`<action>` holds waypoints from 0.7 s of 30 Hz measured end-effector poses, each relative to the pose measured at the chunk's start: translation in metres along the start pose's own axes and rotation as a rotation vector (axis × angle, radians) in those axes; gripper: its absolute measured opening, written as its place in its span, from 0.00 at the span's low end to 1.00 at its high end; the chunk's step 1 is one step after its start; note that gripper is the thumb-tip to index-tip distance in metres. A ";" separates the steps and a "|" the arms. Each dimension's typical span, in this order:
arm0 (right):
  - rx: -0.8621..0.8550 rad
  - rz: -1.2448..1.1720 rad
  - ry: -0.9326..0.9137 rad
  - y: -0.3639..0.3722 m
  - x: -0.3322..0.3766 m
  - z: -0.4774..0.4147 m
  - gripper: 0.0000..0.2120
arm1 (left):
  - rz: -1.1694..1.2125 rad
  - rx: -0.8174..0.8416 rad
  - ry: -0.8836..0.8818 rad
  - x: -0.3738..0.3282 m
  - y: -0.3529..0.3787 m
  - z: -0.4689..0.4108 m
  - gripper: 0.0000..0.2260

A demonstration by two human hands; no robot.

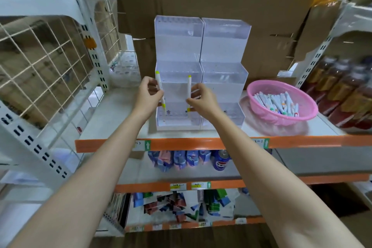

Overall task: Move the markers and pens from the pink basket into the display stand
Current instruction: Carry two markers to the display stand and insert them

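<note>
**Pinch grips: 2 upright markers at the bottom tier**

Left hand pinches the left marker, and right hand pinches the right marker. Both long axes stand near vertical, with the lower tips at the display stand's lowest tier, centre frame. The likely move is straight down. Pink basket, right of centre, lies nearer the right hand.

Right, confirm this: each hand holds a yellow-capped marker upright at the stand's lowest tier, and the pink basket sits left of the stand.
Not quite. The head view shows the pink basket to the right of the display stand, not left. The rest holds: the left hand and right hand each hold a yellow-capped marker upright at the lowest tier.
</note>
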State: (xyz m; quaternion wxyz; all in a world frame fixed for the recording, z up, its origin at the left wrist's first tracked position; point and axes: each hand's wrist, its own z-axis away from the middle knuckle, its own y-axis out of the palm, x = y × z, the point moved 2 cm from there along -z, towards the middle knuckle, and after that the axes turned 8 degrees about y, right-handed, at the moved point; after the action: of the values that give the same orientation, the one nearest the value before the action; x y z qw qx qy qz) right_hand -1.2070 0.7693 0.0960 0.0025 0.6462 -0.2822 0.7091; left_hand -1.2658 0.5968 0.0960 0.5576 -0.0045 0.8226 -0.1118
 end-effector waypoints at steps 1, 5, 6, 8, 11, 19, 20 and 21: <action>0.003 -0.003 -0.008 0.001 0.001 -0.003 0.08 | -0.022 -0.014 0.026 -0.001 0.000 -0.002 0.10; 0.012 -0.030 -0.042 0.009 0.006 -0.014 0.07 | -0.069 -0.048 0.074 -0.002 -0.002 -0.010 0.08; 0.016 -0.021 -0.066 0.011 0.009 -0.016 0.07 | -0.071 -0.050 0.077 -0.001 -0.002 -0.011 0.08; 0.026 -0.020 -0.107 0.017 0.013 -0.020 0.08 | -0.072 -0.048 0.086 0.002 -0.002 -0.011 0.08; 0.017 0.001 -0.158 0.026 0.017 -0.024 0.09 | -0.089 -0.062 0.094 0.011 -0.004 -0.013 0.11; -0.124 0.004 -0.149 0.044 0.018 -0.037 0.08 | -0.050 -0.043 0.072 0.026 -0.018 -0.028 0.14; -0.149 -0.004 -0.144 0.046 0.017 -0.036 0.08 | -0.054 -0.028 0.080 0.027 -0.019 -0.030 0.14; -0.175 -0.012 -0.138 0.049 0.017 -0.035 0.07 | -0.061 -0.014 0.087 0.029 -0.020 -0.031 0.13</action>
State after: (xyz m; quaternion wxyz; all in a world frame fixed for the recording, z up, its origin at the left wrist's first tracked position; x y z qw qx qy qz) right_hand -1.2602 0.7358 0.0918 0.0437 0.6923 -0.3387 0.6357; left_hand -1.3077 0.5788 0.0846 0.5175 -0.0287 0.8463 -0.1233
